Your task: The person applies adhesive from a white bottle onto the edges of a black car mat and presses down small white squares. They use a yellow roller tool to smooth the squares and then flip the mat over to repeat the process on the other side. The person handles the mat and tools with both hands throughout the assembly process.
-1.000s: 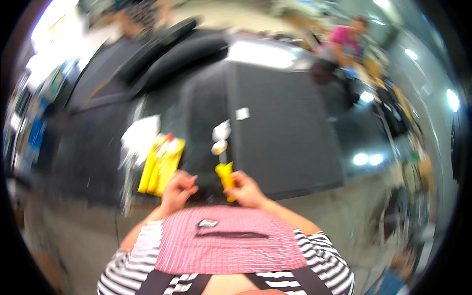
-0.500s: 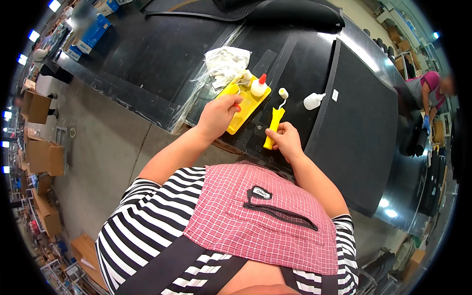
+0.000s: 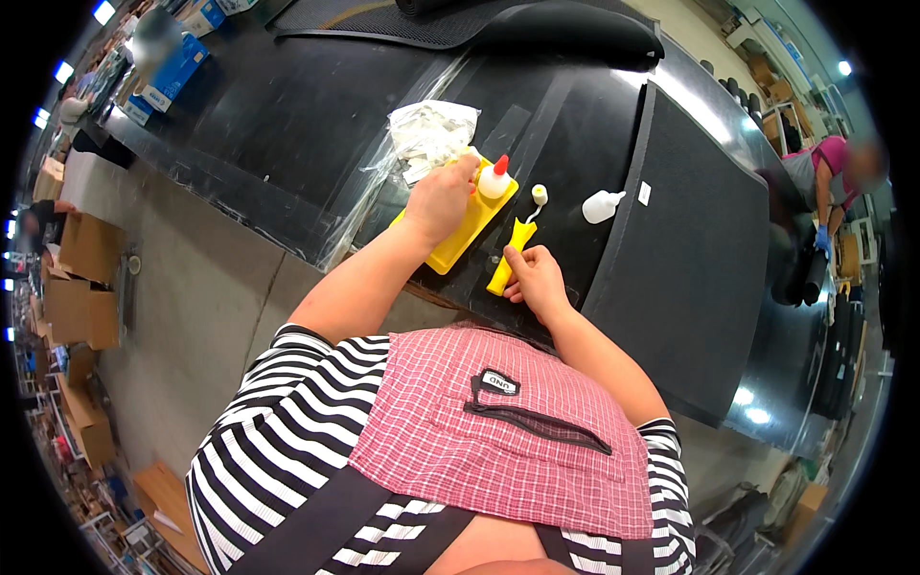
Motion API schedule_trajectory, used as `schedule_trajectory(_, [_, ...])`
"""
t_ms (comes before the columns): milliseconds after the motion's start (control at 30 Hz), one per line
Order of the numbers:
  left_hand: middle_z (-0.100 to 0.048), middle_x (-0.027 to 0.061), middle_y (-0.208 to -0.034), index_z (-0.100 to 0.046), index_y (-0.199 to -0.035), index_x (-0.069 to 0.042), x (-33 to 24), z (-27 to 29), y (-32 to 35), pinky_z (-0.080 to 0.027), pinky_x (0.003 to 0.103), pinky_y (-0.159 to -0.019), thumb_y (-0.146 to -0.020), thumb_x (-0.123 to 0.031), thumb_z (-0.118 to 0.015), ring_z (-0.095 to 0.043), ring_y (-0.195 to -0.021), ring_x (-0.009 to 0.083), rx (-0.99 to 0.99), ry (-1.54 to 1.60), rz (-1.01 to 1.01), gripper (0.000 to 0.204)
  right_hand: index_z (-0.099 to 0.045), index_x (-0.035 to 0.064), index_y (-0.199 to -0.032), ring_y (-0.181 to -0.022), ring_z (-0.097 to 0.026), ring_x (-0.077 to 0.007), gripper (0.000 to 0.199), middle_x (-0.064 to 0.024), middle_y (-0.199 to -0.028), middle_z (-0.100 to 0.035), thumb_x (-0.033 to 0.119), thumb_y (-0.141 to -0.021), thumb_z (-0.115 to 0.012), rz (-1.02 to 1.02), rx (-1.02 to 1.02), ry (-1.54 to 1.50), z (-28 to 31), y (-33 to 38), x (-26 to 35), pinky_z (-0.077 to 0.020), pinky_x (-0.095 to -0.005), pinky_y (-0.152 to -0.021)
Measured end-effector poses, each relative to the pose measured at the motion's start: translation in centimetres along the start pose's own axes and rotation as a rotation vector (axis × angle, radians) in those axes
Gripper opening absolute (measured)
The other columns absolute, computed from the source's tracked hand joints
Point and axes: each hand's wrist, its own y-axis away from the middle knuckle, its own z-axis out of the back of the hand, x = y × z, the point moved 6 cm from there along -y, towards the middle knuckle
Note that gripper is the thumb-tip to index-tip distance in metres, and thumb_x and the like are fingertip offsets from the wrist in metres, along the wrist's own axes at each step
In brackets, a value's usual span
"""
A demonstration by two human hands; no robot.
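Observation:
My right hand (image 3: 537, 278) is closed on the yellow handle of a small paint roller (image 3: 518, 240), its white roller head pointing away from me above the black table. Over the yellow tray (image 3: 450, 254) is my left hand (image 3: 441, 201), fingers pinched together; a bit of red shows by them, and what they hold I cannot make out. A white squeeze bottle with a red cap (image 3: 494, 180) stands in the tray beside my left fingers. To the right, a white bottle with a thin spout (image 3: 602, 206) rests on the table.
A clear plastic bag with white stuff (image 3: 436, 129) lies beyond the tray. A thick black mat (image 3: 685, 259) covers the table's right part. Rolled black matting (image 3: 565, 34) sits at the far edge. A co-worker in pink (image 3: 834, 168) stands right; cardboard boxes (image 3: 86, 278) stand left.
My left hand has moved away from me across the tray, toward its far end. My right hand still grips the roller, which has shifted slightly left in view.

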Motion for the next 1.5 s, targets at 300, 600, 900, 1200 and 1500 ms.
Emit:
schedule_trajectory(300, [-0.074, 0.0133, -0.095, -0.061, -0.119, -0.010, 0.0, -1.2, -2.0, -0.054, 0.044, -0.080, -0.091, -0.009, -0.064, -0.070, -0.093, 0.0355, 0.052, -0.153, 0.038, 0.029, -0.051, -0.0045, -0.121, -0.062, -0.065, -0.0162, 0.035, -0.0108, -0.083, -0.065, 0.019, -0.100, -0.066, 0.104, 0.015, -0.114, 1.8, 1.3, -1.9, -0.0523, -0.0268, -0.054])
schedule_trajectory(600, [-0.073, 0.0125, -0.083, -0.068, -0.106, -0.011, 0.9, -2.5, -2.4, -0.053, 0.046, -0.078, -0.083, -0.009, -0.070, -0.070, -0.082, 0.0348, 0.002, -0.344, -0.125, 0.023, -0.056, -0.0006, -0.115, -0.064, -0.063, -0.0117, 0.030, -0.0060, -0.082, -0.065, 0.015, -0.095, -0.071, 0.322, -0.288, -0.175, 8.7, 0.4, -2.5, -0.0487, -0.0251, -0.055])
schedule_trajectory(900, [-0.074, 0.0090, -0.098, -0.066, -0.115, -0.009, 0.2, -1.6, -1.8, -0.050, 0.044, -0.087, -0.083, -0.005, -0.070, -0.066, -0.093, 0.0333, 0.020, -0.222, -0.085, 0.032, -0.062, 0.0020, -0.115, -0.082, -0.068, -0.0289, 0.047, -0.0125, -0.096, -0.070, 0.018, -0.076, -0.082, 0.615, -0.693, 0.229, 15.6, -5.6, 2.4, -0.0544, -0.0406, -0.079])
schedule_trajectory(1200, [-0.074, 0.0062, -0.098, -0.068, -0.114, -0.009, -1.3, 3.8, 2.7, -0.053, 0.040, -0.082, -0.085, -0.010, -0.075, -0.066, -0.090, 0.0286, -0.029, -0.075, 0.052, 0.031, -0.069, -0.0036, -0.111, -0.094, -0.068, -0.0163, 0.029, -0.0086, -0.103, -0.073, 0.008, -0.086, -0.076, 0.528, -0.312, -0.257, 15.1, -7.9, 4.0, -0.0528, -0.0313, -0.085])
schedule_trajectory(1500, [-0.073, 0.0089, -0.094, -0.070, -0.107, -0.005, -5.0, 4.0, 7.3, -0.054, 0.034, -0.071, -0.085, -0.011, -0.077, -0.066, -0.078, 0.0247, -0.016, 0.145, -0.088, 0.024, -0.069, -0.0027, -0.120, -0.102, -0.066, -0.0149, 0.034, -0.0084, -0.110, -0.072, 0.004, -0.088, -0.078, 0.885, -0.194, -0.199, 18.7, 4.3, 21.6, -0.0504, -0.0294, -0.094])
